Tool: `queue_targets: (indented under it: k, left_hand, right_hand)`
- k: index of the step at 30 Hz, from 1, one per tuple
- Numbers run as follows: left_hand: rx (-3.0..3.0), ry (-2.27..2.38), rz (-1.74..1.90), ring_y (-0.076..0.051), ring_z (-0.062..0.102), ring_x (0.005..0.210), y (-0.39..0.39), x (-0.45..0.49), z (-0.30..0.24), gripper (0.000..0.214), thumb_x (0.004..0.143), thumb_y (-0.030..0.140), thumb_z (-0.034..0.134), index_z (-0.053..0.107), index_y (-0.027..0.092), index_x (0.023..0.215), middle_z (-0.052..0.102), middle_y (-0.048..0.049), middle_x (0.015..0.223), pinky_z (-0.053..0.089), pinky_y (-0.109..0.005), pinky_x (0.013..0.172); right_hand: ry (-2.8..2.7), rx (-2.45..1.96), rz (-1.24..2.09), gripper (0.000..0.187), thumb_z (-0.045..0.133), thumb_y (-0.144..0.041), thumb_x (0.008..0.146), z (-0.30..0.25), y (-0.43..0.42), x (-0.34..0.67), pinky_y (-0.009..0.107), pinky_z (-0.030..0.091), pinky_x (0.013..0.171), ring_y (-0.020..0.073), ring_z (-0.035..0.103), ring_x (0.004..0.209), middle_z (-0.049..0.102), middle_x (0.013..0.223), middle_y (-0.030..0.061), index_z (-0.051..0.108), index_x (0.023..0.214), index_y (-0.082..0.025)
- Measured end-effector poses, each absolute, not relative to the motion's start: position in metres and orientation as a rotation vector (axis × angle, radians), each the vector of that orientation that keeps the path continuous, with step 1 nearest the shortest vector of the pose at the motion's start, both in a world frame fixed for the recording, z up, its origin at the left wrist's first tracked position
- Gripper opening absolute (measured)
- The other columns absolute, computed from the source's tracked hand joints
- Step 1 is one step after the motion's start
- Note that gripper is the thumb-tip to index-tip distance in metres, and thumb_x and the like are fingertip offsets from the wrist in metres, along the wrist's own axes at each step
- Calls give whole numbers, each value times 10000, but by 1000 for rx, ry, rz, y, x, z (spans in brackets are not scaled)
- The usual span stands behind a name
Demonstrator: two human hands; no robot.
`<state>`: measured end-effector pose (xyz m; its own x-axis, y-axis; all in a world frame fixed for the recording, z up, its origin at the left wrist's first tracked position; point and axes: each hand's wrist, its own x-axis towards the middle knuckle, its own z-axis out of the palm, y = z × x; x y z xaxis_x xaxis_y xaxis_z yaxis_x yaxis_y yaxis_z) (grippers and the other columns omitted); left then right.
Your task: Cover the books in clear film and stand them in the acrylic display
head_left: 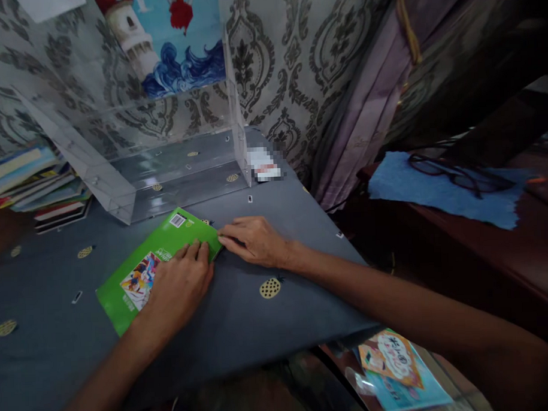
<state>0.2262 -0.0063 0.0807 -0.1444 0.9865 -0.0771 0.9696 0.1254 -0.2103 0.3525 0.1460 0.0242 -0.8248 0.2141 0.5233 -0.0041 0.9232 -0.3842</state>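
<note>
Ref. pos.: green bk lies flat on the cloth-covered tabletop, set aslant, in front of the clear rack. Barcode label is at the bk's far edge; multicol. pic. on cover is partly hidden by the L hand.

L hand: palm down on the bk cover, fingers extended, approx. side by side. Grip wide and flat; no closure around the bk.

R hand: at the R end of the bk, fingertips at its corner. Grip narrow, thumb and fingers close tog.; cannot tell if the corner is pinched or only touched.

Adj. items: stacked bks on the tabletop, L of the rack; pixelated item just beside the rack's R panel. Far R: eyeglasses on blue cloth, on a dark red surface. Lower R, below tabletop level: orange-covered bk on top of a blue item. Rear: lighthouse pic. against patterned wall.
</note>
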Motion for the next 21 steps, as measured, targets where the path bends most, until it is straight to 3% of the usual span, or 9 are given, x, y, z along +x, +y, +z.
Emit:
queue_targets:
  k: [3,7,14,18,21]
  left_hand:
    - [-2050,-2330,214,-357,669,1157,-10,216,84,335,974,288,519,662,143,1240,664,-163,1325,596,-490,865]
    - [-2126,-2385,34,-335,672,1153,-26,191,86,348,999,354,452,675,203,1220,682,-111,1313,573,-529,917]
    - [-2183,-2359,-195,-290,459,1416,-81,146,61,483,981,522,447,568,288,1387,514,-51,1521,414,-510,1151]
    - [-1893,-2520,-186,-337,357,1473,-106,122,46,526,995,504,407,476,297,1473,411,-98,1588,383,-561,1144]
    - [-1815,-2569,-172,-331,383,1454,-114,111,42,558,1004,515,367,461,251,1486,395,-140,1587,380,-541,1140]
  right_hand:
    - [-2499,-161,413,306,450,-291,1029,23,142,351,263,400,682,147,550,672,628,703,31,687,898,-149]
    - [-2477,-154,393,288,439,-269,1030,21,143,350,266,398,676,149,556,665,640,707,29,690,953,-153]
    - [-2509,-155,395,260,434,-229,1022,18,136,351,284,414,706,157,596,703,698,820,64,670,943,-156]
    - [-2585,-302,296,250,444,-208,1005,23,119,350,299,405,684,171,591,685,688,792,74,659,888,-161]
    - [-2634,-354,261,258,442,-220,1007,27,107,350,317,432,701,186,608,703,688,793,84,657,875,-168]
